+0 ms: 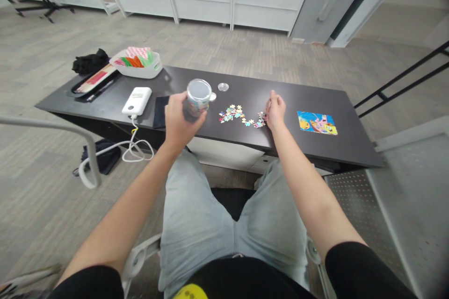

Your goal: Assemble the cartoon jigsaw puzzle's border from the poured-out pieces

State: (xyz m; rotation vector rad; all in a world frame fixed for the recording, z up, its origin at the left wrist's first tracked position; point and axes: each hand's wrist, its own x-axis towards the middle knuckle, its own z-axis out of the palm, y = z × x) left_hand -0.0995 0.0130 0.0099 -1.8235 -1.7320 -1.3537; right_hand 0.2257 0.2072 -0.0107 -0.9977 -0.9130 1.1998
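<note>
My left hand (180,119) is wrapped round a clear plastic jar (199,96) and holds it above the black table (245,85). Coloured pieces show inside the jar. Loose jigsaw puzzle pieces (232,113) lie in a pile right of the jar, with a thin trail leading to a smaller cluster (259,120). Beside that cluster my right hand (276,110) rests on its edge with curled fingers; what they hold, if anything, is hidden. A clear round lid (223,87) lies behind the pile. A colourful cartoon picture card (317,123) lies to the right.
At the table's left stand a white basket (154,70) of colourful items, a black tray (94,81) and a white power bank (137,101) with a cable. A dark flat item (160,112) lies near my left hand. A black cloth bundle (90,61) sits at the far left corner.
</note>
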